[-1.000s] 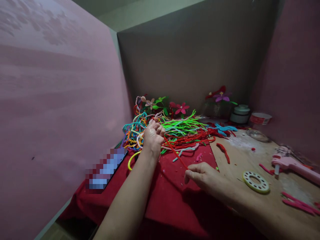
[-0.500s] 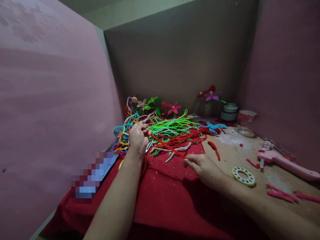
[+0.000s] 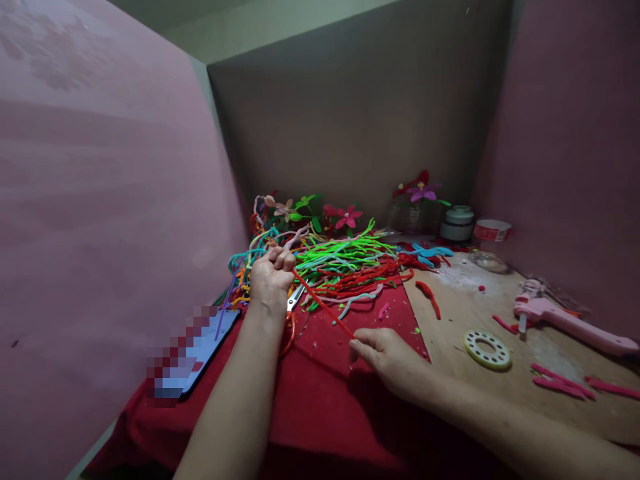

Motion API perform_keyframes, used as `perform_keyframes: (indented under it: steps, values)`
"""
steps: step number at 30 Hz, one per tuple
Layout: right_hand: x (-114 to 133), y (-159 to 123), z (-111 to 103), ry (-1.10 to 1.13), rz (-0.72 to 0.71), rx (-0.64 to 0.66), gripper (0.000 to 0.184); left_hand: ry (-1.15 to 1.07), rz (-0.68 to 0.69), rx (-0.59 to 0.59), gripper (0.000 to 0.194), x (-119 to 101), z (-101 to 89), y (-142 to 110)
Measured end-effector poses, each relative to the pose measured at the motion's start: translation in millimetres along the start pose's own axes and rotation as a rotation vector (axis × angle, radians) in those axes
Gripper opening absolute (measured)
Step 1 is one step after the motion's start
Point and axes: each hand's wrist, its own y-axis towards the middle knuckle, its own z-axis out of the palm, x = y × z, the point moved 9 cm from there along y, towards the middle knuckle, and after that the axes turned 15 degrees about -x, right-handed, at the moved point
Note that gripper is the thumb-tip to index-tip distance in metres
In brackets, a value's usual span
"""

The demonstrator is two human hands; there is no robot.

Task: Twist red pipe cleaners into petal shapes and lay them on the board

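A red pipe cleaner (image 3: 324, 305) stretches slantwise between my two hands. My left hand (image 3: 273, 277) is closed around its upper end, in front of a heap of coloured pipe cleaners. Its lower end is pinched between the thumb and fingers of my right hand (image 3: 383, 357), over the red cloth (image 3: 320, 393). Scissors (image 3: 294, 303) with orange handles lie just beside my left wrist, partly hidden by it. Bright green pipe cleaners (image 3: 345, 253) and red ones (image 3: 370, 280) are piled behind both hands.
A phone (image 3: 205, 350) lies at left by the pink wall. On the wooden board at right are a pink glue gun (image 3: 575, 323), a pale ring with holes (image 3: 487, 350) and pink pieces (image 3: 563, 383). Fuzzy flowers (image 3: 345, 215), a jar (image 3: 457, 223) and a tub (image 3: 493, 230) stand behind.
My right hand has moved down and slightly left with its end of the red pipe cleaner. My left hand has shifted a little left, and more of the scissors shows.
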Motion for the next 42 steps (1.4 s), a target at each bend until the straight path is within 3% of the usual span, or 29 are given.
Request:
perform_keyframes:
  steps: [3,7,9,12,16,20,22,28,35,42]
  values:
    - [-2.4,3.8,-10.3,0.097,0.018,0.049,0.021,0.031,-0.036,0.075,0.024,15.7,9.1,-8.4]
    - [-1.9,-11.1,1.0,0.510,0.276,0.398,0.036,0.080,-0.093,0.186,0.020,40.9,26.7,-27.6]
    - [8.3,-14.6,2.2,0.731,0.333,0.479,0.039,0.119,-0.110,0.190,0.020,55.7,28.9,-36.5]
    - [12.6,-6.6,-2.6,0.958,0.399,0.412,0.035,0.202,-0.162,0.143,0.016,83.0,22.3,-47.1]
    - [4.2,7.4,-14.7,1.109,0.427,0.251,0.027,0.401,-0.157,0.214,0.002,108.3,18.8,-59.9]
    - [-5.6,10.2,-22.9,1.087,0.439,0.133,0.022,0.716,0.101,0.240,0.012,99.1,16.6,-57.2]
    - [-8.7,9.2,-22.8,1.002,0.455,0.077,0.019,0.752,0.162,0.219,0.012,92.8,15.3,-53.1]
    - [-8.5,11.2,-18.2,0.876,0.451,-0.055,0.017,0.513,-0.078,0.154,0.014,103.4,10.7,-48.3]
    - [-7.9,9.6,-7.2,1.047,0.403,0.153,0.021,0.415,-0.200,0.228,0.009,102.6,17.5,-47.7]
    - [-22.2,-1.8,6.2,0.940,0.559,0.227,0.016,0.253,-0.008,0.071,0.022,42.1,7.8,-12.6]
